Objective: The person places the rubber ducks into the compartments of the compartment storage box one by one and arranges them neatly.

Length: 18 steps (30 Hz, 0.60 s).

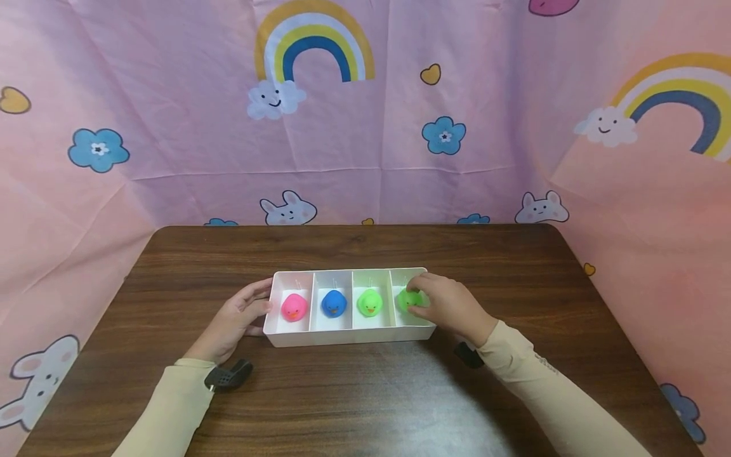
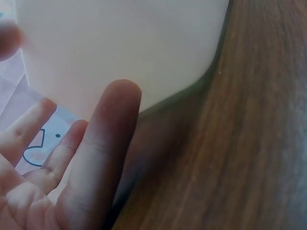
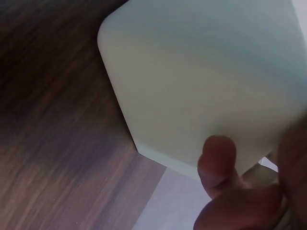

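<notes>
A long white tray (image 1: pixel 347 336) with compartments in a row lies on the table. Pink (image 1: pixel 294 307), blue (image 1: pixel 334 304) and green (image 1: pixel 370 303) toy ducks sit one to a compartment from the left. Another green toy duck (image 1: pixel 408 299) is in the rightmost compartment, partly hidden by my right hand (image 1: pixel 448 304), whose thumb and forefinger pinch it. Other fingers of that hand lie by the tray's outer end wall (image 3: pixel 182 91) in the right wrist view. My left hand (image 1: pixel 233 317) rests against the tray's left end, thumb (image 2: pixel 108 139) straight along the wall.
The brown wooden table (image 1: pixel 354 400) extends around the tray on all sides. A pink cloth (image 1: pixel 200 76) printed with rainbows, flowers and rabbits hangs behind the table and along both sides. Dark wrist devices (image 1: pixel 230 376) sit at both sleeves.
</notes>
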Each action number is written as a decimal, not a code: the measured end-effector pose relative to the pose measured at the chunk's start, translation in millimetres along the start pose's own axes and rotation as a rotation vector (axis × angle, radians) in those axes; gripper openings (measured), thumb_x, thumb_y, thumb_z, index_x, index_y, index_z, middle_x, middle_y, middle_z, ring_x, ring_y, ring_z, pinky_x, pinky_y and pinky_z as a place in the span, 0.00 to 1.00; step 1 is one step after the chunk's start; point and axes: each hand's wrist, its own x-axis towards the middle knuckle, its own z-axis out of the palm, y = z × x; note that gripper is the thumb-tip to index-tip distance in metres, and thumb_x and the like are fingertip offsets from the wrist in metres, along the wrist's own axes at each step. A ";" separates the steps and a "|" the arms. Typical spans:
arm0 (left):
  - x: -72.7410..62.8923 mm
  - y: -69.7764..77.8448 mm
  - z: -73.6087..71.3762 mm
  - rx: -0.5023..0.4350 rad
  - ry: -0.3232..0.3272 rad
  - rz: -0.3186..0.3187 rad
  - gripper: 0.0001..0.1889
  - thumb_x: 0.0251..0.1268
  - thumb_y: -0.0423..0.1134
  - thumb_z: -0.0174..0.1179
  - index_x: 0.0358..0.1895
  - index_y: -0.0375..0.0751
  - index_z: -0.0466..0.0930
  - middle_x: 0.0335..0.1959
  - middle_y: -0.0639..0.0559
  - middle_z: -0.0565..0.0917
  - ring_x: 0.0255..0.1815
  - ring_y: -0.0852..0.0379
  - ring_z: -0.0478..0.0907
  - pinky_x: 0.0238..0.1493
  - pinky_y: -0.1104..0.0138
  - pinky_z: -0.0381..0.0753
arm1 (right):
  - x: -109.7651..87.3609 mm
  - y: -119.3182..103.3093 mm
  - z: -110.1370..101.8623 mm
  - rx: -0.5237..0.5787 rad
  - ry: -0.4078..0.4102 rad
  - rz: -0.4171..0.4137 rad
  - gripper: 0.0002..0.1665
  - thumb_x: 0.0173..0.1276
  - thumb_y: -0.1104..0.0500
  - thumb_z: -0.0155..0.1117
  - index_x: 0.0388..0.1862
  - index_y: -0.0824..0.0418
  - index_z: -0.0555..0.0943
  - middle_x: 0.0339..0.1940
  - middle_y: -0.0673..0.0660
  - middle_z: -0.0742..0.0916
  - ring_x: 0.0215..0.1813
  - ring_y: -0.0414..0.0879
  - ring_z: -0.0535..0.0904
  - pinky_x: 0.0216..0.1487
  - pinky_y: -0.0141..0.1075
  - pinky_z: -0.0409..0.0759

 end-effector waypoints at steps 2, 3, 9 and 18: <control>-0.1 -0.6 -0.1 -0.001 -0.004 0.006 0.33 0.78 0.44 0.58 0.80 0.42 0.60 0.77 0.33 0.66 0.55 0.58 0.82 0.45 0.56 0.89 | 1.4 -0.4 0.5 -0.009 -0.011 0.006 0.19 0.59 0.52 0.82 0.47 0.57 0.86 0.45 0.52 0.89 0.42 0.46 0.85 0.42 0.44 0.86; -0.2 -0.8 -0.2 -0.002 -0.007 0.010 0.32 0.79 0.44 0.58 0.80 0.42 0.60 0.77 0.33 0.66 0.55 0.59 0.82 0.45 0.56 0.89 | 2.1 -1.0 0.2 -0.010 -0.017 0.009 0.19 0.59 0.52 0.82 0.46 0.57 0.86 0.45 0.52 0.89 0.42 0.46 0.85 0.42 0.44 0.86; -3.4 2.6 -1.0 0.004 -0.001 0.009 0.33 0.78 0.45 0.58 0.80 0.42 0.59 0.78 0.34 0.65 0.56 0.59 0.82 0.45 0.57 0.88 | 4.9 -4.5 -2.2 -0.014 -0.055 0.026 0.19 0.59 0.52 0.82 0.45 0.57 0.86 0.44 0.51 0.90 0.39 0.44 0.84 0.41 0.43 0.85; -2.5 3.7 -1.1 -0.024 -0.026 0.018 0.33 0.79 0.44 0.58 0.80 0.40 0.59 0.78 0.32 0.64 0.56 0.57 0.82 0.46 0.56 0.89 | 5.4 -6.0 -3.8 -0.036 -0.103 0.041 0.20 0.60 0.52 0.81 0.48 0.57 0.85 0.45 0.52 0.90 0.41 0.44 0.84 0.42 0.44 0.85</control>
